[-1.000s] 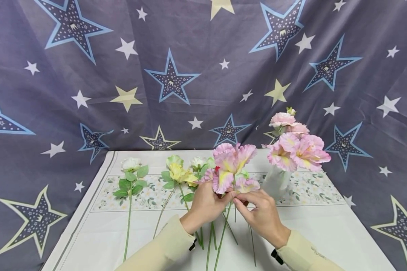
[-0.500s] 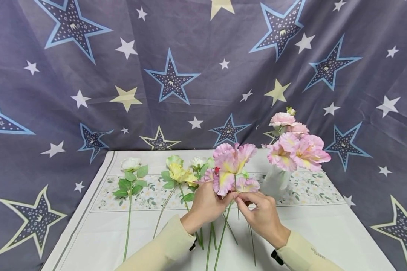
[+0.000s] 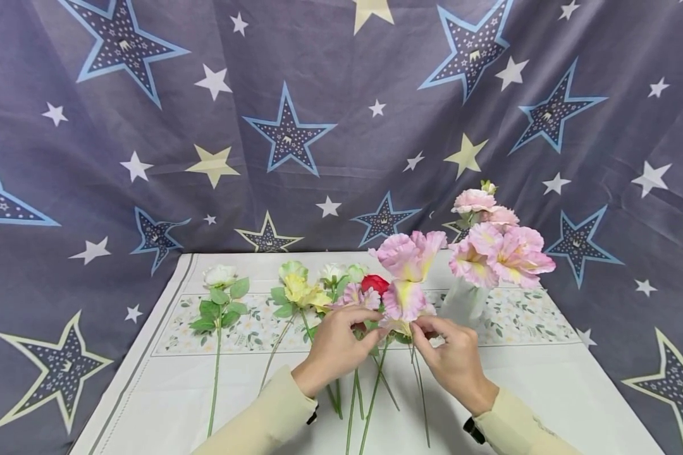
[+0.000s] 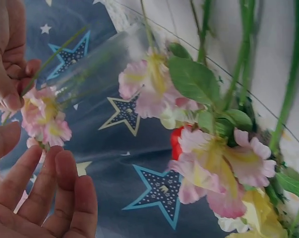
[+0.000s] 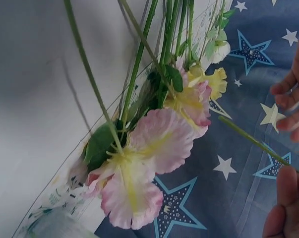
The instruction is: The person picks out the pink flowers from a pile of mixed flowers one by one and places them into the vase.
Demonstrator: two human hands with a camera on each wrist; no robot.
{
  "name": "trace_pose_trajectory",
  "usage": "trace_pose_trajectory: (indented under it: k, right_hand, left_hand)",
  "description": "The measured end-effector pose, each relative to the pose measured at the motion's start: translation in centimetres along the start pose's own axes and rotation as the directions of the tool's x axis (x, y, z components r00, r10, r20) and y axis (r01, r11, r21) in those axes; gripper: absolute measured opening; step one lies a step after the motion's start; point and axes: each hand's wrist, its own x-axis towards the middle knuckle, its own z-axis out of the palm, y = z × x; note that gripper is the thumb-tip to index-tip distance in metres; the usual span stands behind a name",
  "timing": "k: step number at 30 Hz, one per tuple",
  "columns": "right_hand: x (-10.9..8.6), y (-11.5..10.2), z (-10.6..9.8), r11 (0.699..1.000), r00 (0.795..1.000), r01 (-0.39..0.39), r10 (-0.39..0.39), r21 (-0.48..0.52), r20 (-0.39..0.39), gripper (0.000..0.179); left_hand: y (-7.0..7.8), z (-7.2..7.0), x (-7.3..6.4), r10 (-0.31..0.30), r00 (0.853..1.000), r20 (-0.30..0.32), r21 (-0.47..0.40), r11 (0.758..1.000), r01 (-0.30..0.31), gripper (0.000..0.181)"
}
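Note:
My right hand [image 3: 452, 354] pinches the thin green stem [image 5: 253, 141] of a pink-and-yellow iris [image 3: 408, 272] between thumb and fingertips, with the bloom standing upright above. To the left of that bloom is my left hand [image 3: 336, 344], its fingers loosely bent and holding nothing. In the left wrist view the left fingers [image 4: 70, 198] spread apart close below the right hand [image 4: 10, 74]. Behind and between the hands lie more pink irises [image 4: 213, 168] and a red flower [image 3: 374, 284], partly hidden.
A translucent vase [image 3: 465, 308] with pink flowers [image 3: 501, 253] stands right of the hands. A white rose [image 3: 219, 276], a yellow flower [image 3: 304, 292] and another white rose [image 3: 332, 272] lie on the white tablecloth [image 3: 171, 392] to the left. A star-patterned curtain [image 3: 341, 170] hangs behind.
The left hand has let go of the iris and drawn slightly left. The right hand has moved right with the iris, uncovering the red flower.

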Motion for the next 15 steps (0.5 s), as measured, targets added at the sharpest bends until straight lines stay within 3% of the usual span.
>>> trace_pose_trajectory:
  k: [7,15]
  right_hand:
    - [0.2,0.7,-1.0,0.999,0.999,-0.038,0.037,-0.039,-0.012,0.014]
    - [0.3,1.9,-2.1,0.993,0.997,-0.019,0.010,-0.113,-0.079,0.018]
  left_hand:
    - [-1.3,-0.3,-0.9,0.004,0.999,0.032,-0.012,1.000,-0.004,0.024]
    - [-2.3,-0.8,-1.6,0.017,1.000,0.007,-0.023,1.000,-0.017,0.026]
